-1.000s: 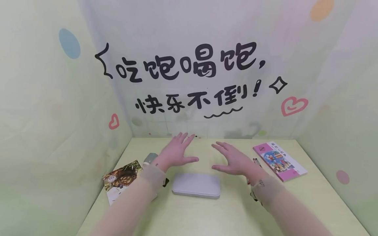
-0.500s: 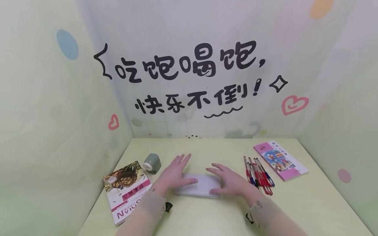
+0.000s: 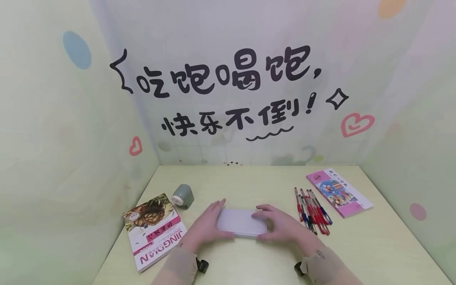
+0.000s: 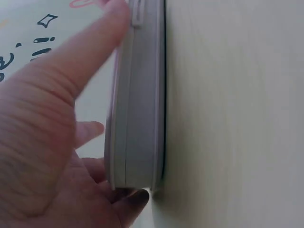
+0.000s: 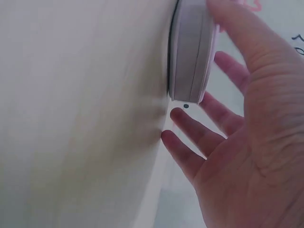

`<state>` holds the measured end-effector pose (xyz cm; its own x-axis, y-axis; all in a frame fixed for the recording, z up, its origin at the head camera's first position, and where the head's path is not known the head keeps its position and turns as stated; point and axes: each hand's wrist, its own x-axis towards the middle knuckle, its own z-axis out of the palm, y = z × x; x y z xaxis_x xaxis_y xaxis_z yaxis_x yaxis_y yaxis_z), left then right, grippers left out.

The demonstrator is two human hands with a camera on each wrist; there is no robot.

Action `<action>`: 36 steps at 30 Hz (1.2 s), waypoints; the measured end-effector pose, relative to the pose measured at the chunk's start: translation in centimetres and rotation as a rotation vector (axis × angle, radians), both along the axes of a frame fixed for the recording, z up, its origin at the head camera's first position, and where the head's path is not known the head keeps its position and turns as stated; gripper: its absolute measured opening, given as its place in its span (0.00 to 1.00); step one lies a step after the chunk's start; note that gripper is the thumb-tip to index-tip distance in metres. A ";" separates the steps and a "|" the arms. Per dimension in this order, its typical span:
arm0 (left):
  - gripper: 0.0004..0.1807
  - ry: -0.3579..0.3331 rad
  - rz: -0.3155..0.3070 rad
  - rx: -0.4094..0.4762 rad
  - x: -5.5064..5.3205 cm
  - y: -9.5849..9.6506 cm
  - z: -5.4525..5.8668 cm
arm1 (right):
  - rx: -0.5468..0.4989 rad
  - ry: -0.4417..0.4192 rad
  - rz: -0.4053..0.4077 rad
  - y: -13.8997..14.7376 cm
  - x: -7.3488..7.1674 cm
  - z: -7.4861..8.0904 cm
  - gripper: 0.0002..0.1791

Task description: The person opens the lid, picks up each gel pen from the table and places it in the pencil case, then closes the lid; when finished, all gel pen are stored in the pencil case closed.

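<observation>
A flat, pale lilac pencil case (image 3: 243, 222) lies on the table in front of me, its long side towards me. In the left wrist view a zip pull (image 4: 138, 12) shows on its edge. My left hand (image 3: 206, 223) grips its left end, thumb along the near edge and fingers round the end. At the right end, my right hand (image 3: 279, 223) holds the case with its thumb at the near edge and forefinger over the top. In the right wrist view the lower fingers (image 5: 190, 137) of that hand are spread past the case's end.
To the left lie a book (image 3: 153, 231) and a grey-green block-shaped object (image 3: 183, 196) with a white round end. Several pens (image 3: 311, 211) with red, blue and black caps lie right of the hands, beside a pink and white book (image 3: 339, 193). A printed cloth wall (image 3: 231, 150) closes the back.
Both hands have come down and back from above the table's far part, closing in on the two ends of the pencil case. Pens and books they covered now show.
</observation>
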<state>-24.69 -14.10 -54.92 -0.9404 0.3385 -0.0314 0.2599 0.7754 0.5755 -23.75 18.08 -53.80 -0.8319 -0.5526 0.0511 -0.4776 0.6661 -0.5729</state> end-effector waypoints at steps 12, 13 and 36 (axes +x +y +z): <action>0.69 0.018 0.108 0.036 2.1 0.3 -0.3 | -0.006 -0.003 -0.019 0.0 0.1 -0.7 0.39; 0.69 0.022 0.113 0.033 2.1 0.3 -0.3 | -0.004 -0.001 -0.021 -0.1 0.1 -0.7 0.39; 0.65 0.022 0.180 0.027 2.4 1.0 0.3 | 0.024 -0.009 -0.029 0.1 -0.8 0.8 0.35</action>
<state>-22.32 -13.10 -54.62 -0.9863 0.1648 -0.0030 0.1310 0.7948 0.5926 -24.52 18.14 -53.02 -0.8479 -0.5293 0.0306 -0.4528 0.6931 -0.5609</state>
